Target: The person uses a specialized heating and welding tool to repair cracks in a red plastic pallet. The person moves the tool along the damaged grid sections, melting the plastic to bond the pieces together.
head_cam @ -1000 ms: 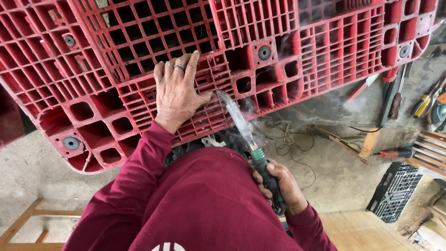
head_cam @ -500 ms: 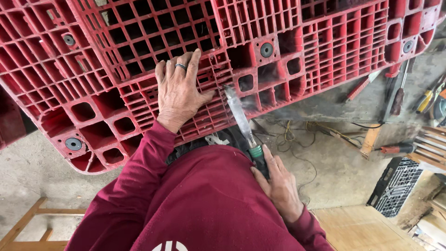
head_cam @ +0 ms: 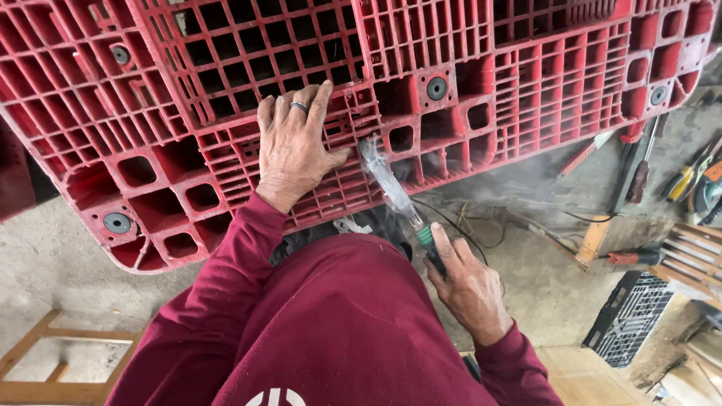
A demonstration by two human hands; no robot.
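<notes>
We see a big red plastic pallet (head_cam: 226, 98) tipped up in front of us, its underside full of little square holes. Our left hand (head_cam: 295, 146) lies flat on it with the fingers spread wide and not closed on anything. We think it presses there to keep the pallet from moving. There is a ring (head_cam: 299, 107) on 1 finger.

Our right hand (head_cam: 470, 289) is closed tight around the dark handle of a long tool (head_cam: 395, 192) with a green band near the handle. The flat metal blade points up, and its tip touches the red ribs just beside our left thumb. Thin smoke (head_cam: 481, 177) drifts around the blade — so we think the tip is hot and is melting the plastic there. Holding it far back on the handle keeps our fingers away from the hot end.

The pallet leans over our lap, with our dark red sleeves and top below it, so the spot being worked sits close to both hands.

On the gray floor (head_cam: 53, 256) to the right lie more tools — pliers with yellow handles (head_cam: 684, 180), a red-handled screwdriver (head_cam: 635, 258) and a black crate (head_cam: 632, 316). A wooden frame (head_cam: 45, 361) sits at the lower left. Thin wires (head_cam: 481, 225) curl on the floor near the tool.
</notes>
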